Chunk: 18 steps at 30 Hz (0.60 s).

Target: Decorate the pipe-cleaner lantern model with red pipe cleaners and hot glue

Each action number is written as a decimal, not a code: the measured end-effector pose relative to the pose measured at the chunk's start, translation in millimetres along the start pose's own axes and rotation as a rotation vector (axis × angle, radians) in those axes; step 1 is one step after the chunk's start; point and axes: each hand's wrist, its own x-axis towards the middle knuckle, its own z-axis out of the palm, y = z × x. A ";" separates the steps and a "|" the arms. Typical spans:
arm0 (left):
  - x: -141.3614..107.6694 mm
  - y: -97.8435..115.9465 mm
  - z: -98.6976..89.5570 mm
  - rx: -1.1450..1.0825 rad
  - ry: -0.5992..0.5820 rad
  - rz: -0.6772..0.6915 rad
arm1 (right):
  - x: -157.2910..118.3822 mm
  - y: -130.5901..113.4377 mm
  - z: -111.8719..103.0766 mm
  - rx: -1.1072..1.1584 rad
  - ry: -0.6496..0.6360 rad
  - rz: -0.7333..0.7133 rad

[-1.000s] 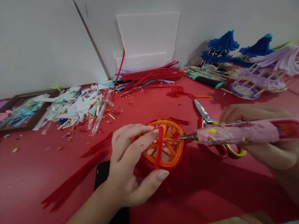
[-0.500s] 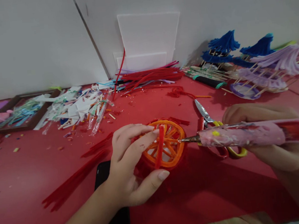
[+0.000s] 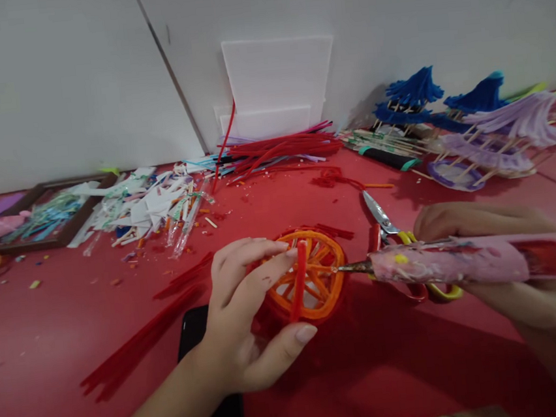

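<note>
A round orange pipe-cleaner frame with spokes (image 3: 337, 285) sits in front of me on the red table. Around its left side curls my left hand (image 3: 255, 309), fingertips on its top and thumb low at the near edge. A short red pipe-cleaner strip (image 3: 299, 282) stretches from near those fingertips down toward the thumb, over the spokes. My right hand (image 3: 500, 266) is closed around a pink, glue-smeared hot glue gun (image 3: 450, 262). Its dark nozzle points left, the tip at the frame's right part, with a small clear bit of glue there.
Scissors (image 3: 381, 215) lie partly beneath the glue gun. A black phone (image 3: 191, 328) is under my left forearm. Red pipe cleaners (image 3: 143, 343) lie left, more (image 3: 282, 148) at the wall. Scraps (image 3: 154, 204) fill the back left; blue and lilac stick models (image 3: 492, 142) stand back right.
The whole view has shifted slightly, so everything sits a little lower. Both hands, the frame and the glue gun nozzle keep nearly the same positions relative to each other.
</note>
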 end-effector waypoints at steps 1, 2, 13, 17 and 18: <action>-0.1 0.0 0.1 0.000 0.000 -0.001 | 0.5 -1.0 -0.3 -0.006 -0.036 -0.035; -0.2 -0.1 0.1 -0.001 0.001 -0.002 | 0.8 -1.8 -0.7 -0.015 -0.068 -0.064; -1.5 -0.4 -0.5 0.022 -0.010 0.010 | -3.5 4.3 -6.4 -0.059 -0.095 -0.063; -1.9 -0.6 -0.8 0.013 -0.013 0.008 | -5.0 5.7 -8.1 -0.028 -0.110 -0.044; -1.9 -0.6 -0.9 0.011 -0.011 0.009 | -5.4 6.1 -8.6 -0.013 -0.101 -0.029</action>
